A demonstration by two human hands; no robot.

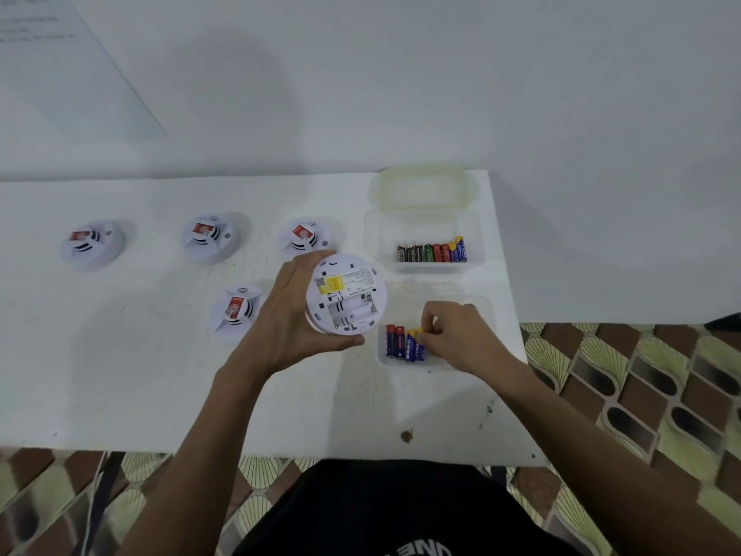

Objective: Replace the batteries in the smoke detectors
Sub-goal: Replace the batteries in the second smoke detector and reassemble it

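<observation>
We hold one upturned smoke detector [347, 294] above the white counter [160, 375], our left hand [288, 315] wrapped around its rim. Its battery bay looks empty. Our right hand [457, 335] reaches into the near clear tray [441, 365], fingers [435, 321] pinching a blue-and-yellow battery [419, 343] beside three others. A far tray [425, 226] holds mixed batteries. Four more detectors [236, 311] sit face up on the counter, left of us. We judge the job barely begun: this unit needs cells, and the rest seem untouched.
</observation>
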